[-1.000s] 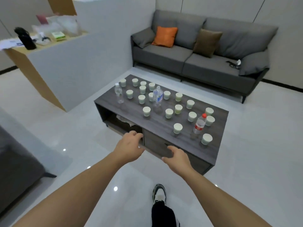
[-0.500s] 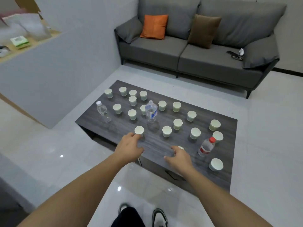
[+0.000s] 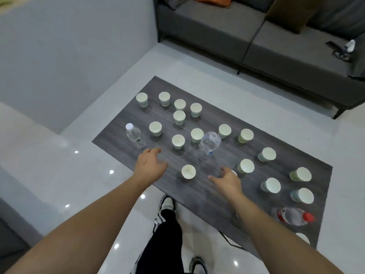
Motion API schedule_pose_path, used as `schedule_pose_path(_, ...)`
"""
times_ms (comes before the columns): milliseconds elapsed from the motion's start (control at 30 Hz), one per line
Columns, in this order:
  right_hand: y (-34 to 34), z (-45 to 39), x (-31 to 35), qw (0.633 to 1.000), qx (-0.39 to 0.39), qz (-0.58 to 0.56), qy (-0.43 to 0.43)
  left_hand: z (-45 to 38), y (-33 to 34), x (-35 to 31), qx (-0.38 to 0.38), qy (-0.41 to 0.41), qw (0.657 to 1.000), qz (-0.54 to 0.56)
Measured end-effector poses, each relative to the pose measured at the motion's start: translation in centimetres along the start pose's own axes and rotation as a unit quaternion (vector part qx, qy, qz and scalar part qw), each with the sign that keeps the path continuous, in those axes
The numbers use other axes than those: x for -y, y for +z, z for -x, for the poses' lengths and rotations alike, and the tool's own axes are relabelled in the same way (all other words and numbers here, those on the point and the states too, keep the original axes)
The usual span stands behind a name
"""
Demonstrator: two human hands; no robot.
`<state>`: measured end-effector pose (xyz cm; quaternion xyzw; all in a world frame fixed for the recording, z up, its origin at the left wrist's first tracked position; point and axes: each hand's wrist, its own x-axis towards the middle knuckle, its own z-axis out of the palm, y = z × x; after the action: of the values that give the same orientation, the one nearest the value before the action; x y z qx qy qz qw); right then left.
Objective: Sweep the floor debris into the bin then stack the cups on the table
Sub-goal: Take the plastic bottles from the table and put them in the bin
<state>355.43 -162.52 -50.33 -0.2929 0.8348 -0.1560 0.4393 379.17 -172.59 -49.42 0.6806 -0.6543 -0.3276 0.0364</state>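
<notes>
Head view, looking down: both bare arms reach over the near edge of the dark table (image 3: 207, 202); left hand (image 3: 151, 166) hovers with fingers spread and relaxed, gripping nothing; right hand (image 3: 227, 179) likewise loose and empty, partly covering one cup; the nearest cup (image 3: 188, 172) stands between the two hands, upright, mouth up, its long axis vertical; the other paper cups (image 3: 178, 141) are scattered singly across the tabletop, all upright, none stacked; three water bottles stand among them, one white-capped bottle (image 3: 134, 135) near the left hand.
</notes>
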Motion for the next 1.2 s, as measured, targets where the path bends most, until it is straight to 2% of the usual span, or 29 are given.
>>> schedule_pose_path(167, 1.9, -6.2, 4.8, 0.997, -0.038, -0.004, 0.060, -6.7, -2.4, 4.8, -0.031, -0.097, 0.992, 0.067)
schedule_pose_path(267, 2.5, -9.4, 7.2, 0.993, -0.074, -0.048, 0.082, -10.3, -3.7, 6.7, -0.053, -0.156, 0.983, 0.085)
schedule_pose_path(400, 2.8, -12.6, 9.7, 0.988, -0.117, -0.028, 0.100, -14.4, -4.3, 7.9, -0.090, -0.183, 0.974, 0.098)
schedule_pose_path(600, 3.3, -14.6, 10.2, 0.990, -0.127, 0.003, 0.054, -18.6, -2.3, 7.9, -0.084, -0.120, 0.988, 0.055)
schedule_pose_path(700, 3.6, -14.7, 9.6, 0.986, -0.154, -0.026, 0.067, -19.0, -1.2, 7.4, -0.096, -0.104, 0.989, 0.035)
schedule_pose_path(867, 3.0, -13.8, 7.7, 0.977, -0.189, -0.058, 0.084, -17.8, -2.2, 5.3, -0.074, -0.063, 0.995, 0.026)
schedule_pose_path(1067, 0.3, -9.6, 5.9, 0.967, -0.221, -0.108, 0.060, -14.0, -5.1, -1.8, -0.098, 0.039, 0.994, -0.033)
schedule_pose_path(1200, -5.1, -4.1, 3.4, 0.953, -0.257, -0.161, 0.018, -8.9, -4.8, -9.9, -0.111, 0.117, 0.987, -0.021)
